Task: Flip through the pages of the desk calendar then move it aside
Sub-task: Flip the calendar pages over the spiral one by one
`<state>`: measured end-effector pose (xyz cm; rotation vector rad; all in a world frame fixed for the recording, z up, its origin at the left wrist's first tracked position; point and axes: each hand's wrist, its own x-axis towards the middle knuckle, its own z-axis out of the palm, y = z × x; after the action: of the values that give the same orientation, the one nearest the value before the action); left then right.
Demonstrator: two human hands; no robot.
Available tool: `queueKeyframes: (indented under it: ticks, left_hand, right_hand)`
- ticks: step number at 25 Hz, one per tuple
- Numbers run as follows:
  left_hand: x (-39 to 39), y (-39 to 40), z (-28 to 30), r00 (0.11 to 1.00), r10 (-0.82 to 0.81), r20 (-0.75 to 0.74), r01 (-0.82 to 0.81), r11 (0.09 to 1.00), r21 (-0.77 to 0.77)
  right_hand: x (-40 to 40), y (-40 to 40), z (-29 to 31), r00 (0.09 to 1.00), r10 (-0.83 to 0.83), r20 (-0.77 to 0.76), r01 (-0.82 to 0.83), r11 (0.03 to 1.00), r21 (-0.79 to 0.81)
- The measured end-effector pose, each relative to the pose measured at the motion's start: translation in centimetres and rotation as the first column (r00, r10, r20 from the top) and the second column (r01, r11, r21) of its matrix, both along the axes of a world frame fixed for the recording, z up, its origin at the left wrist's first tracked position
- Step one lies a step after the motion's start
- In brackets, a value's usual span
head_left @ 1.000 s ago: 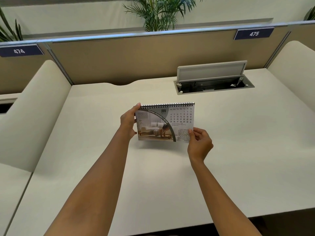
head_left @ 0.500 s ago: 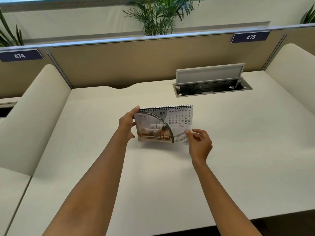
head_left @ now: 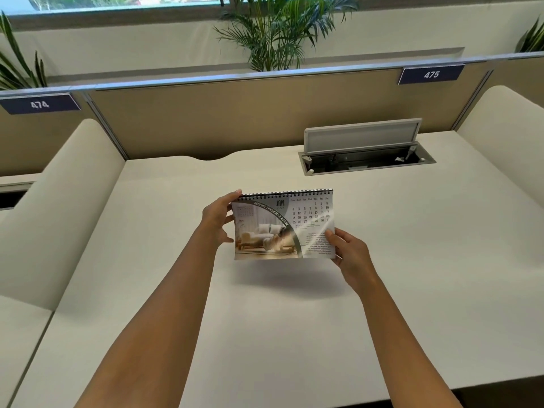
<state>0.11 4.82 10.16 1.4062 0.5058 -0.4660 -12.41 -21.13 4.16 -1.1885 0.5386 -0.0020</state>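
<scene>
Holding the calendar (head_left: pixel 282 225) above the desk (head_left: pixel 265 334), both hands grip it by its side edges, and its shadow falls on the bare top just below. The only container in sight is the cable box (head_left: pixel 366 161) sunk in the desk, well beyond the grip and to its right; its lid (head_left: pixel 363 136) stands raised, and only dark fittings and small white pieces show inside, too small to tell apart. The left hand (head_left: pixel 217 217) wraps the calendar's left edge, with one fingertip up at the spiral binding and the thumb lower on the front. The right hand (head_left: pixel 348 254) pinches the lower right corner, thumb on the front page and fingers behind. That corner looks blurred and slightly curled. The page facing the person reads JAN, with a date grid above the right hand's grip and a photo toward the left. Both forearms reach forward, bare, converging on the calendar.
</scene>
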Motion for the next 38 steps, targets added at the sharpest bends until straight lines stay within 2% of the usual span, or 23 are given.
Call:
queueKeyframes:
  ticks: [3,6,11,14,19,26,28,30,31,32,34,36,38]
  left_hand:
    - [0.0,0.3,0.4,0.999,-0.050,-0.015,0.051,0.999,0.001]
    - [-0.1,0.4,0.9,0.999,-0.040,-0.033,0.039,0.999,-0.031]
    - [-0.2,0.6,0.7,0.999,0.034,-0.017,-0.036,0.996,-0.081]
    - [-0.4,0.1,0.2,0.997,0.080,-0.009,-0.081,0.995,-0.067]
    - [-1.2,-1.4,-0.2,0.976,0.217,0.034,-0.213,0.972,-0.103]
    - [-1.6,-2.8,-0.4,0.951,0.275,0.142,-0.272,0.962,-0.036]
    - [-1.5,-2.8,-0.8,0.948,0.286,0.139,-0.288,0.957,-0.003]
    - [-1.4,-2.7,-1.2,0.942,0.309,0.135,-0.313,0.950,0.009]
    - [-1.3,-2.7,-1.4,0.940,0.314,0.136,-0.318,0.948,0.014]
    - [-1.3,-2.7,-1.5,0.938,0.317,0.142,-0.323,0.946,0.020]
    - [-1.4,-2.7,-1.5,0.937,0.314,0.151,-0.321,0.947,0.027]
    - [-1.4,-2.6,-1.6,0.942,0.302,0.146,-0.309,0.950,0.030]
    - [-1.3,-2.4,-1.5,0.949,0.286,0.135,-0.293,0.955,0.042]
  right_hand:
    - [-0.4,-0.1,2.3,0.997,0.079,0.025,-0.082,0.983,0.164]
    - [-0.6,-0.1,4.1,0.997,0.051,0.063,-0.071,0.929,0.364]
    - [0.3,-0.2,5.7,0.992,0.026,0.121,-0.091,0.815,0.573]
    - [1.8,-0.1,6.6,0.972,0.049,0.230,-0.184,0.766,0.615]
    - [3.8,0.5,7.4,0.957,0.040,0.288,-0.215,0.763,0.610]
    - [4.8,0.3,6.7,0.962,-0.035,0.269,-0.134,0.801,0.584]
    - [4.9,0.3,5.5,0.967,-0.080,0.241,-0.049,0.873,0.485]
    - [5.0,0.9,4.1,0.977,-0.107,0.186,0.078,0.984,0.159]
    - [5.0,1.3,3.5,0.984,-0.114,0.139,0.123,0.990,-0.062]
    - [5.0,1.6,2.5,0.987,-0.128,0.092,0.147,0.958,-0.245]
    - [5.2,2.1,0.4,0.994,-0.111,0.015,0.106,0.883,-0.458]
    - [5.3,2.5,-1.4,0.997,-0.067,-0.035,0.031,0.790,-0.613]
    - [5.3,3.2,-2.5,0.999,-0.038,-0.030,0.006,0.713,-0.701]
